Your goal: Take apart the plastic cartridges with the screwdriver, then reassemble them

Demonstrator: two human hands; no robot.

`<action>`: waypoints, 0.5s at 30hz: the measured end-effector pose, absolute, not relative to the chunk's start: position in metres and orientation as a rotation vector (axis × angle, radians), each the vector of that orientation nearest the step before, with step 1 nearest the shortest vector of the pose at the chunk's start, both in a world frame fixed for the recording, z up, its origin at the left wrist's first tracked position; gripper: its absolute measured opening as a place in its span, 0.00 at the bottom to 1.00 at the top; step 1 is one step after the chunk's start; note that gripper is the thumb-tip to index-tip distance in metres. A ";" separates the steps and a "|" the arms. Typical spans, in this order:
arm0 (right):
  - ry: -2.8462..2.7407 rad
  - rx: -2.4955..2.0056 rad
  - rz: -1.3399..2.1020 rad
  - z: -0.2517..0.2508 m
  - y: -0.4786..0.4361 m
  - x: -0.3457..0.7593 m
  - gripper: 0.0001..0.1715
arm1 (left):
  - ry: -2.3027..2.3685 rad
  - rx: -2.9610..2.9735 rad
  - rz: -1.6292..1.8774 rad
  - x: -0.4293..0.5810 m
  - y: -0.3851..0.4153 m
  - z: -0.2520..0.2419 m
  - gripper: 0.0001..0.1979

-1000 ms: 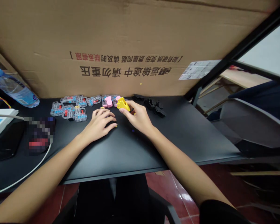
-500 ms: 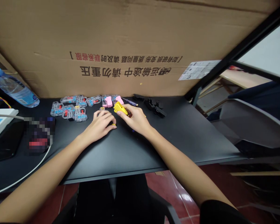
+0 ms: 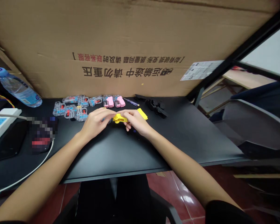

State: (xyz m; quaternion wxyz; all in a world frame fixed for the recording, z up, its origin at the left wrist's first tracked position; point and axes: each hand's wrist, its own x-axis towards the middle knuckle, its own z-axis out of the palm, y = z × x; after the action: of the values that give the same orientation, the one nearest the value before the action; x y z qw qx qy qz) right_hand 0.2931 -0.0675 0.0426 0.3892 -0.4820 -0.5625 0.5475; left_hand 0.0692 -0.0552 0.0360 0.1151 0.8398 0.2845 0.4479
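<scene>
- The bare left forearm [image 3: 49, 158] reaches in from about 7 o'clock, angled up toward the centre.
- The left hand [image 3: 95, 122] sits palm down at about 12 o'clock, wrist low, with the left fingertips [image 3: 111, 114] pointing toward 3 o'clock.
- The bare right forearm [image 3: 177, 155] comes in from about 5 o'clock.
- The right hand [image 3: 136, 121] is curled and faces the left, with the right fingertips [image 3: 126, 115] pointing toward 9 o'clock.
- Both hands nearly meet at their fingertips.

Workshop; black desk [image 3: 121, 152], cardboard carton [image 3: 130, 34]
</scene>
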 end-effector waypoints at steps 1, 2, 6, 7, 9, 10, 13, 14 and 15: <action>-1.413 -1.214 1.427 0.043 -0.068 0.293 0.22 | 0.813 2.487 1.286 0.069 -0.055 0.035 0.11; -1.398 -1.204 1.457 0.044 -0.069 0.292 0.21 | 0.797 2.510 1.267 0.068 -0.054 0.034 0.11; -1.323 -1.176 1.528 0.047 -0.071 0.291 0.20 | 0.739 2.534 1.267 0.067 -0.051 0.030 0.11; -1.304 -1.169 1.538 0.048 -0.071 0.290 0.20 | 0.727 2.530 1.262 0.067 -0.050 0.030 0.12; -1.273 -1.157 1.557 0.048 -0.070 0.290 0.18 | 0.722 2.527 1.236 0.066 -0.050 0.030 0.13; -1.261 -1.152 1.567 0.048 -0.070 0.290 0.18 | 0.726 2.528 1.223 0.067 -0.050 0.030 0.13; -1.222 -1.142 1.612 0.048 -0.070 0.290 0.16 | 0.730 2.540 1.215 0.067 -0.052 0.033 0.12; -1.207 -1.140 1.628 0.048 -0.070 0.290 0.15 | 0.735 2.543 1.218 0.067 -0.053 0.035 0.11; -1.191 -1.137 1.645 0.048 -0.070 0.290 0.15 | 0.742 2.547 1.217 0.068 -0.054 0.036 0.11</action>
State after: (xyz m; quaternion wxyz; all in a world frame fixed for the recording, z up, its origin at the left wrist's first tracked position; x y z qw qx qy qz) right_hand 0.2905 -0.0697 0.0479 0.3961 -0.4487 -0.4699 0.6489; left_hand 0.0678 -0.0541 0.0363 0.1114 0.8673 0.2526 0.4143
